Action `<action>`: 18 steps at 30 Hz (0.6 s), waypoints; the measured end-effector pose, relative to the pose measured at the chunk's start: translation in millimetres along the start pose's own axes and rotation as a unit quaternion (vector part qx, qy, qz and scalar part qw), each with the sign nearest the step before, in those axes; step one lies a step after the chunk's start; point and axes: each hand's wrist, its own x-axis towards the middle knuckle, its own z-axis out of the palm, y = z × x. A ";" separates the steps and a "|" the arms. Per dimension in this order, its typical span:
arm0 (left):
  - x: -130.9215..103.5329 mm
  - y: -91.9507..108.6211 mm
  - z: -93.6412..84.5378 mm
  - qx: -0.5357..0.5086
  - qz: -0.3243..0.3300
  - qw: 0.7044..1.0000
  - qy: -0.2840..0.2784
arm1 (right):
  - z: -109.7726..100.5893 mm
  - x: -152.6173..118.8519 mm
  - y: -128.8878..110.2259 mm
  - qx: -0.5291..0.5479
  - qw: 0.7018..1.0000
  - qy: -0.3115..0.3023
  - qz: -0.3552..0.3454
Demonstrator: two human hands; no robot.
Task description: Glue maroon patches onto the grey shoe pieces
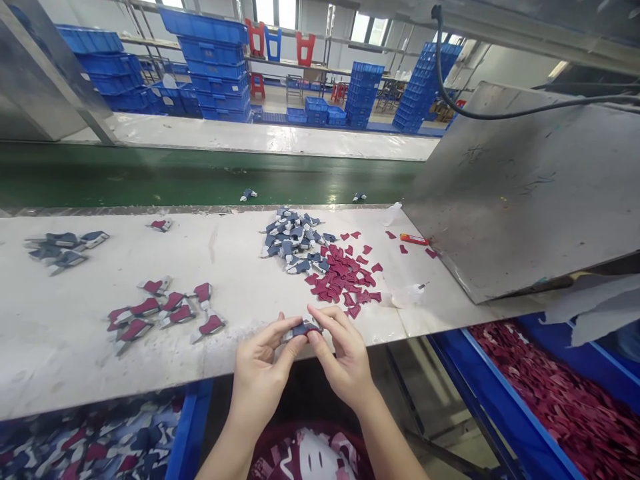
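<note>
Blue-grey and maroon, a small part (303, 329) is held just above the near edge of a whitish tabletop (240, 260), gripped from both sides by a worker's bare hands. The left hand (260, 373) pinches one end between thumb and forefinger; the right hand (346, 360) has its thumb and fingers closed on the other end, beside the maroon face.

Beyond the hands lies a pile of blue-grey and white parts (293, 237), touching a heap of flat maroon pieces (343, 277) on its right. Maroon-faced parts (173, 309) are grouped to the left, a single one (161, 225) lying farther back, with a cluster of blue-grey parts (63, 247) at far left. An orange-red tube-like item (414, 239) rests near a leaning metal panel (540, 200).

Two parts, one at left (249, 195) and one at right (359, 197), sit on a green strip (200, 177) running behind the tabletop. Below, a blue bin at right (510, 400) holds maroon pieces, while another at lower left (190, 427) holds mixed parts. Stacked blue crates (215, 67) and red and blue stools (305, 48) fill the background.
</note>
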 end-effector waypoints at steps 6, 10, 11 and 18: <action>-2.3 8.2 1.2 0.022 -0.005 1.000 0.012 | 1.2 0.4 -1.6 0.003 1.000 0.022 0.004; -3.2 6.6 1.4 0.013 -0.005 1.000 0.005 | 3.2 -1.5 -2.0 0.018 0.999 0.035 0.006; -3.4 5.6 1.5 0.008 -0.006 1.000 0.001 | 4.2 -2.0 -2.2 0.024 0.999 0.041 0.008; -5.0 2.4 3.2 -0.008 -0.009 1.000 0.003 | 12.4 -4.5 -4.2 0.053 0.996 0.073 0.009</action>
